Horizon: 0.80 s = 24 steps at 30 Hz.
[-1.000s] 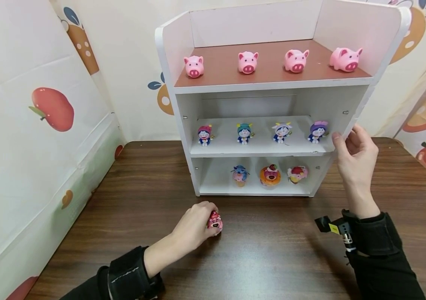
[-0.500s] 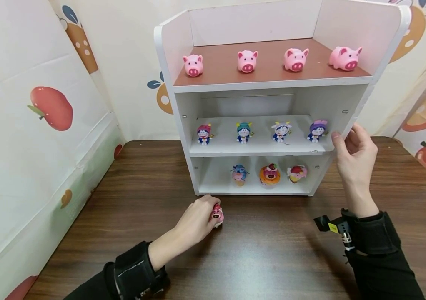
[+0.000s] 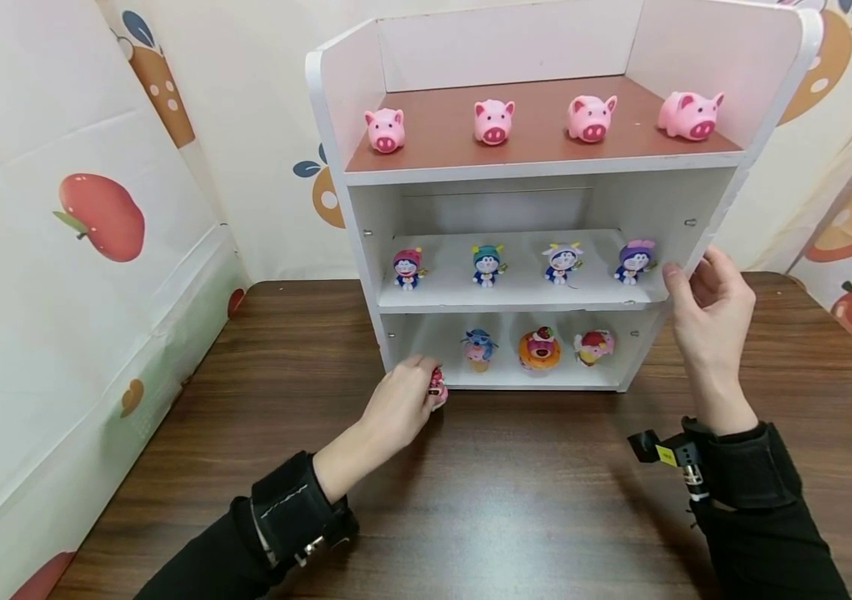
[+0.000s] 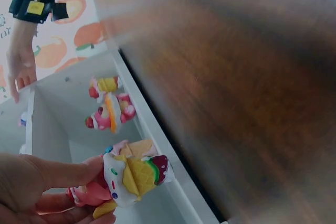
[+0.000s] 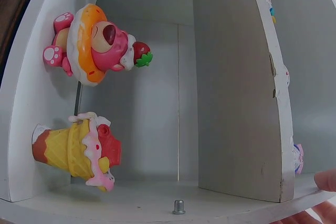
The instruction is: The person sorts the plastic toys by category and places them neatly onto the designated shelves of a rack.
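Observation:
My left hand (image 3: pixel 400 402) grips a small pink figurine (image 3: pixel 437 388) at the front left of the bottom shelf (image 3: pixel 531 387). The left wrist view shows thumb and fingers around the figurine (image 4: pixel 123 179), which has a yellow waffle part and a white cap with coloured sprinkles. My right hand (image 3: pixel 713 321) holds the right side panel of the white shelf unit (image 3: pixel 677 317), thumb at the middle shelf's height. On the bottom shelf stand a blue-topped cone figurine (image 3: pixel 479 350), a pink bear in an orange ring (image 3: pixel 539 349) and a pink-and-yellow cone figurine (image 3: pixel 594 347).
Several pink toy pigs (image 3: pixel 494 122) line the brown top shelf (image 3: pixel 538 108). On the middle shelf (image 3: pixel 471 300) stand several small hooded figurines (image 3: pixel 488 265). The unit sits on a dark wood table (image 3: pixel 516 483), with fruit-print sheeting (image 3: pixel 171 192) behind and at both sides.
My left hand has carried the pink figurine up and away from me, from the table in front to the bottom shelf's front edge. The right hand stays on the side panel.

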Each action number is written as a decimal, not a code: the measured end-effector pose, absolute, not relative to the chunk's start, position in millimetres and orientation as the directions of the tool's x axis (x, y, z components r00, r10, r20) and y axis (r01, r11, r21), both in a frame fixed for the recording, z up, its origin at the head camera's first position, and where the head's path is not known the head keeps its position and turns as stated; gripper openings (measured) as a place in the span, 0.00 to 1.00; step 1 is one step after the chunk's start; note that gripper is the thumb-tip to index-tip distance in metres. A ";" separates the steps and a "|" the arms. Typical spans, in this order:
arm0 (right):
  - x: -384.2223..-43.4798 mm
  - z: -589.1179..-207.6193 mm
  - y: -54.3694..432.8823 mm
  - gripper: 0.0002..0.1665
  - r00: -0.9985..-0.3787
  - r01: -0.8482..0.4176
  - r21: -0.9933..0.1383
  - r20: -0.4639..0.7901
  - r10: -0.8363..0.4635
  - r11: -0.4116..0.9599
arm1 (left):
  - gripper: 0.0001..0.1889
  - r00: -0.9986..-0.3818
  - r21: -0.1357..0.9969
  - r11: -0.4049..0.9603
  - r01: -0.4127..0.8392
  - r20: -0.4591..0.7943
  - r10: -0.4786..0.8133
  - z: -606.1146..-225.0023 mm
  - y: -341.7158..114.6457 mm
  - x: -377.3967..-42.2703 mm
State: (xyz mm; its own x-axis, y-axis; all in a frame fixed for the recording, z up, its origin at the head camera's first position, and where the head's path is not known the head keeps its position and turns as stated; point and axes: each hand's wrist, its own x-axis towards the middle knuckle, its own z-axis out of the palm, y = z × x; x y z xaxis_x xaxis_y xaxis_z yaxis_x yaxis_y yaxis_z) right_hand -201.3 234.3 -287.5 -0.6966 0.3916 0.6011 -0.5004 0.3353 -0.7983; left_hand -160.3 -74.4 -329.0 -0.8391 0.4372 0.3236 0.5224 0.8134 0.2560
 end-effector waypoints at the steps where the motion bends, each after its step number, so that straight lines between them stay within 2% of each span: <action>1: -201.4 -287.7 234.4 0.22 -0.696 -0.501 -0.798 0.602 0.391 0.335 | 0.13 -0.841 0.250 0.818 0.518 0.325 0.433 -328.6 -73.6 -162.6; 16: -200.9 -288.3 234.2 0.22 -0.692 -0.504 -0.795 0.606 0.393 0.338 | 0.10 -0.875 0.198 0.874 0.445 0.303 0.377 -327.0 -70.3 -196.7; 24: -201.0 -287.7 233.9 0.21 -0.694 -0.508 -0.799 0.601 0.397 0.321 | 0.11 -0.886 0.211 0.878 0.430 0.286 0.365 -333.5 -74.5 -206.5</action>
State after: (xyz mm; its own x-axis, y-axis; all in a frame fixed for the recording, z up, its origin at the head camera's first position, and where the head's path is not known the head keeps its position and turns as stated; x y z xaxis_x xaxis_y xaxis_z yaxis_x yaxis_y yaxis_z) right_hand -201.0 233.9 -287.7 -0.6939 0.3973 0.6006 -0.5080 0.3211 -0.7993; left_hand -206.5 -74.5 -333.5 -0.8862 0.3650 0.2855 0.4296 0.8780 0.2110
